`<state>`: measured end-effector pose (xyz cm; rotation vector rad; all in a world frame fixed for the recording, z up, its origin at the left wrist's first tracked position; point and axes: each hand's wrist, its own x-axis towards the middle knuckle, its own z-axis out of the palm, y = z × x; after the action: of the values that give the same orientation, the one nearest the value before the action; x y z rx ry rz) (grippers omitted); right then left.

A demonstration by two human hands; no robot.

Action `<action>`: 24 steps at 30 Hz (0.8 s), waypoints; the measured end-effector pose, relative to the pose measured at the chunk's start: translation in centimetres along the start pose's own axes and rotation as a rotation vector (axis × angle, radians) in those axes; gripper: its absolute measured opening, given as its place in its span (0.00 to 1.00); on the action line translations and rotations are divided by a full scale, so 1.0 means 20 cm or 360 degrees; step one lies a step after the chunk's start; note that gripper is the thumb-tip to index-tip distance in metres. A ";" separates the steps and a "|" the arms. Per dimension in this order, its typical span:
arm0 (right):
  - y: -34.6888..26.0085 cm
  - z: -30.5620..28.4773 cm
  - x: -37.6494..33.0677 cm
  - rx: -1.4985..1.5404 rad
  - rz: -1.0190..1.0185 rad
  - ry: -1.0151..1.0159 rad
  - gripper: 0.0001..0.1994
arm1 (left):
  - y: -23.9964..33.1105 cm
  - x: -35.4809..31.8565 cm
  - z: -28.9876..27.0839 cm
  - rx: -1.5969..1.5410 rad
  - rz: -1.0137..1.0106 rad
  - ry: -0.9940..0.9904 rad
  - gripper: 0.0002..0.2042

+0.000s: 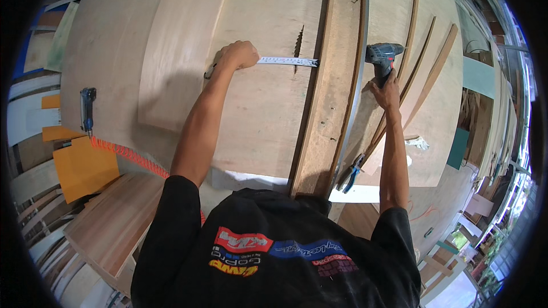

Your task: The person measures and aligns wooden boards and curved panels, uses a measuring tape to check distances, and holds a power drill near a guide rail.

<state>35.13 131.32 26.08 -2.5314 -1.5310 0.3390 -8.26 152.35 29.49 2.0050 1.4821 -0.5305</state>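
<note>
Head: drill [381, 53] in right grip [389, 91]

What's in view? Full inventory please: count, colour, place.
plywood surface: 1, pale tan, centre
long board: 1, brown with dark edges, running down the middle
tape measure: 1, white blade, extended to the long board; case mostly hidden
toothed piece: 1, dark, upright beside the tape
drill: 1, dark grey-blue, right of the board
wood strips: 3, brown, right side
pliers: 1, blue handles, lower right
air tool: 1, dark blue, left
coiled hose: 1, orange-red, below air tool
orange sheets: several, far left
left hand: 1, bare, on tape measure
right hand: 1, bare, gripping drill
</note>
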 end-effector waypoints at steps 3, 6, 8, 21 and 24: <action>0.00 -0.02 -0.01 -0.0010 0.0005 -0.0013 0.49 | 0.00 0.00 -0.02 -0.0061 0.0021 -0.0022 0.12; -0.04 -0.05 0.02 -0.0034 0.0024 -0.0034 0.48 | -0.01 -0.01 -0.01 0.0006 0.0062 0.0074 0.11; -0.16 -0.10 0.06 -0.0050 0.0078 -0.0065 0.46 | -0.01 -0.06 -0.02 0.0004 0.0070 0.0066 0.11; -0.13 -0.07 0.34 0.0367 0.0164 0.0084 0.36 | -0.13 -0.51 0.43 -0.0540 0.0035 0.1173 0.08; -0.17 -0.14 0.33 0.0501 0.0053 0.0464 0.38 | -0.16 -0.53 0.51 -0.0401 -0.0186 0.1189 0.07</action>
<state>35.97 138.60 28.85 -2.2466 -1.2229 0.1863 -14.24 138.65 27.73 2.0087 1.9728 0.4081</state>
